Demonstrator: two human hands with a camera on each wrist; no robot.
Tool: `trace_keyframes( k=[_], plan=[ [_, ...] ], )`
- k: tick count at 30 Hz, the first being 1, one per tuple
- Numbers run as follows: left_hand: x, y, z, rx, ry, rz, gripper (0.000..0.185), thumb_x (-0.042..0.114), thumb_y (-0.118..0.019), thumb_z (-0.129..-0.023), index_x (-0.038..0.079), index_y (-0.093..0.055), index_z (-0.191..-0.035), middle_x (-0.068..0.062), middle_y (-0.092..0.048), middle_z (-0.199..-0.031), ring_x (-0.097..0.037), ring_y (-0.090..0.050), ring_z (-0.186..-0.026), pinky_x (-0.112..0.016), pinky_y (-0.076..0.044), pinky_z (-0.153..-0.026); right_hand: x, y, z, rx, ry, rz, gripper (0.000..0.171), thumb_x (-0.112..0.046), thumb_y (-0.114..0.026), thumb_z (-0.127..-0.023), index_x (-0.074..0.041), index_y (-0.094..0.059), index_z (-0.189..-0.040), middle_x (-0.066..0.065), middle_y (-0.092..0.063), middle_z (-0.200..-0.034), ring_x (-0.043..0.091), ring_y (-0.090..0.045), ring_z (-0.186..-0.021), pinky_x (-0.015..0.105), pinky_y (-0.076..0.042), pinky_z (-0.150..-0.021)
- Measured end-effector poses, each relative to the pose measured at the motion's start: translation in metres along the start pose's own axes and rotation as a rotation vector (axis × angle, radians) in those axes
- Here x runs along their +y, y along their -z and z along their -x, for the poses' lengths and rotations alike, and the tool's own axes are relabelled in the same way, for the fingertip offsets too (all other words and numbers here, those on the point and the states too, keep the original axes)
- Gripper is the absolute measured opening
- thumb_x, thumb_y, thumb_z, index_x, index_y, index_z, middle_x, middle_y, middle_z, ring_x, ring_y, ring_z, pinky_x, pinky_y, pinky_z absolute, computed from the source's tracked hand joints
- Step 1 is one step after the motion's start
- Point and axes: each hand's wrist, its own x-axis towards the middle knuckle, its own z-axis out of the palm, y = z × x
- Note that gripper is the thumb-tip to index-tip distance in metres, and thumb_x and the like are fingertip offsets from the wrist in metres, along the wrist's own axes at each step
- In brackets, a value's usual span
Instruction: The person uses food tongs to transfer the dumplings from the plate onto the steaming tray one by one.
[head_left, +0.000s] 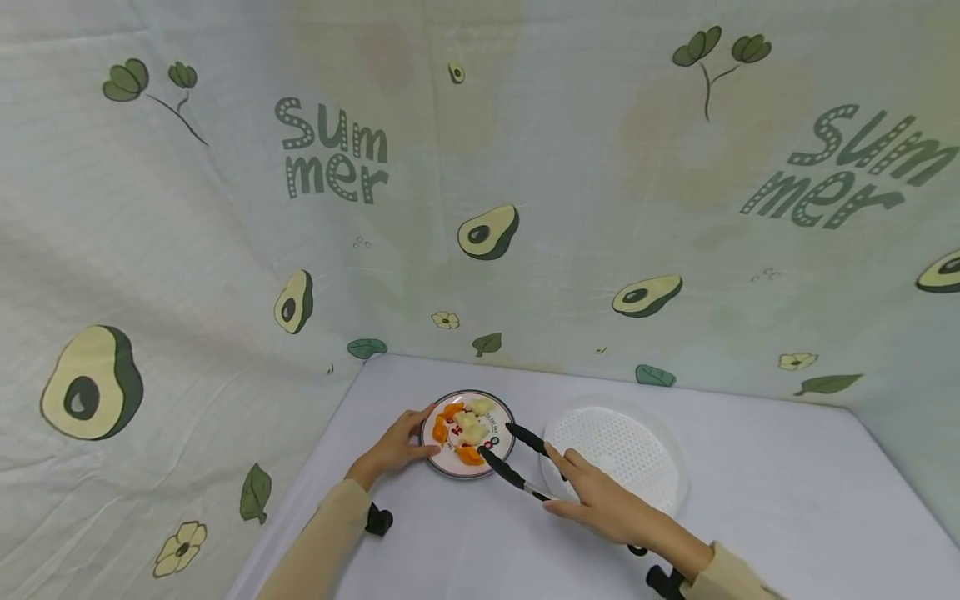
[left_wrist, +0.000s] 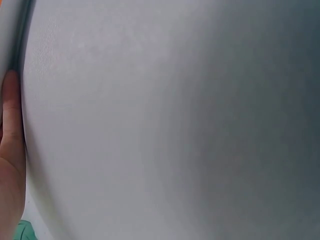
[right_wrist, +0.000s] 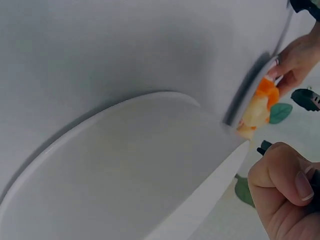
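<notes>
A small round plate [head_left: 439, 457] with orange and pale yellow food pieces [head_left: 467, 427] sits on the white table. My left hand [head_left: 397, 446] holds the plate's left rim with curled fingers and thumb; the left wrist view shows only that hand's edge [left_wrist: 9, 150] against the table. My right hand [head_left: 600, 496] grips black tongs [head_left: 517, 460], whose open tips lie over the plate's right side by an orange piece. In the right wrist view my right hand's curled fingers [right_wrist: 280, 185] and the plate's food [right_wrist: 260, 107] show at the right.
A white perforated round tray [head_left: 618, 446] lies just right of the plate, partly under my right hand; it fills the right wrist view [right_wrist: 125, 175]. Avocado-print cloth walls [head_left: 480, 208] enclose the table at the back and left. Black clamps [head_left: 378, 521] sit at the near edge.
</notes>
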Motion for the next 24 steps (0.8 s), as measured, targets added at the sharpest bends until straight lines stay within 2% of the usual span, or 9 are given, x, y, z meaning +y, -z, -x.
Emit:
trace_keyframes(
  k=[3,5,8,16,24],
  plan=[
    [0.001,0.0,0.001,0.001,-0.004,0.005,0.083,0.022,-0.082,-0.084,0.01,-0.038,-0.154,-0.012,-0.051,-0.123,-0.034,-0.052,-0.118,-0.053,-0.036,-0.107,-0.003,-0.006,-0.008,-0.039,0.015,-0.004,0.082,-0.049,-0.06,-0.097,0.001,-0.029,-0.155,0.013,-0.051,-0.12,0.02,-0.056,-0.091,0.036,-0.05,-0.075],
    [0.002,0.001,0.002,0.002,-0.004,0.013,0.083,0.021,-0.082,-0.084,0.009,-0.038,-0.154,-0.013,-0.051,-0.122,-0.035,-0.052,-0.118,-0.053,-0.036,-0.107,-0.005,-0.009,-0.012,-0.059,0.027,-0.006,0.082,-0.048,-0.061,-0.097,0.001,-0.03,-0.154,0.008,-0.051,-0.112,0.015,-0.052,-0.087,0.03,-0.047,-0.071],
    [0.002,0.001,0.002,0.006,0.0,0.014,0.084,0.021,-0.082,-0.084,0.01,-0.039,-0.154,-0.013,-0.051,-0.123,-0.035,-0.052,-0.117,-0.054,-0.036,-0.106,-0.007,-0.015,-0.018,-0.086,0.035,-0.018,0.081,-0.046,-0.062,-0.097,0.002,-0.03,-0.154,0.004,-0.047,-0.102,0.012,-0.046,-0.081,0.026,-0.042,-0.066],
    [-0.002,0.0,0.001,0.004,0.005,0.01,0.084,0.023,-0.082,-0.084,0.011,-0.039,-0.154,-0.012,-0.051,-0.123,-0.033,-0.053,-0.117,-0.052,-0.037,-0.106,-0.013,-0.024,-0.031,-0.1,0.032,0.001,0.079,-0.046,-0.063,-0.096,0.001,-0.034,-0.153,0.013,-0.053,-0.118,0.02,-0.054,-0.098,0.037,-0.05,-0.078],
    [-0.002,0.001,0.0,0.0,-0.008,0.004,0.084,0.022,-0.082,-0.084,0.01,-0.038,-0.154,-0.011,-0.051,-0.121,-0.031,-0.053,-0.115,-0.052,-0.038,-0.105,-0.018,-0.027,-0.036,-0.136,0.028,-0.024,0.077,-0.043,-0.064,-0.096,0.002,-0.036,-0.152,0.006,-0.051,-0.105,0.011,-0.045,-0.083,0.027,-0.042,-0.066]
  ],
)
